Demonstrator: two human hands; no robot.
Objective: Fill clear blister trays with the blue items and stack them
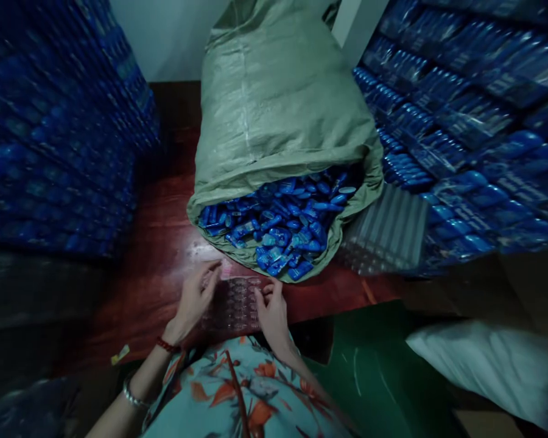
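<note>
A clear plastic blister tray (240, 304) with rows of moulded hollows lies on the red tabletop, close in front of my body. My left hand (196, 298) is at its left side, with bent fingers and the thumb closed at the upper left edge. On the right edge, my right hand (273, 313) pinches the tray between thumb and curled fingers. Just beyond my hands, a large green woven sack (283, 115) lies with its mouth facing me. Many small blue packs (278, 231) fill the opening; their exact kind is too small to tell.
Tall stacks of blue-filled packages (59, 140) rise at the left. More packed blue trays (461, 121) are piled at the right. A stack of clear trays (388, 231) leans beside the sack. A white bag (488, 365) sits at the lower right, by the green floor (374, 365).
</note>
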